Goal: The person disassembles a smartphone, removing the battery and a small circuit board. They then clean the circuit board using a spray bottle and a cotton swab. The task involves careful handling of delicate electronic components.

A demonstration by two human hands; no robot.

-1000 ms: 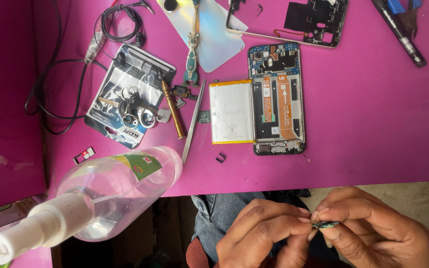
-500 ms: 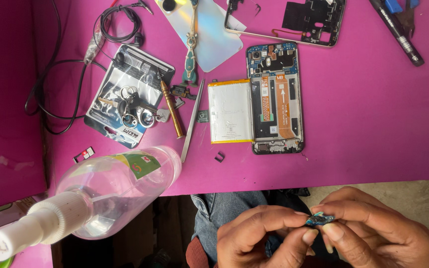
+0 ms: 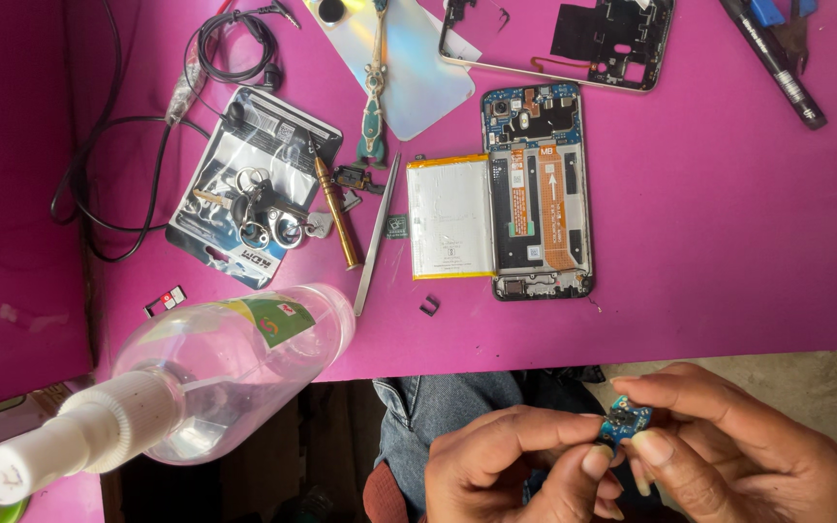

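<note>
Bright, even daylight; sharp focus

Magenta table [image 3: 728, 242], blue circuit board [image 3: 624, 422], yellowish-white battery [image 3: 449, 218], clear bottle [image 3: 234, 373] with seemingly green label.

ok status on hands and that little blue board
Left hand and right hand both pinching small blue circuit board, below table edge. Nothing in the way.
</note>
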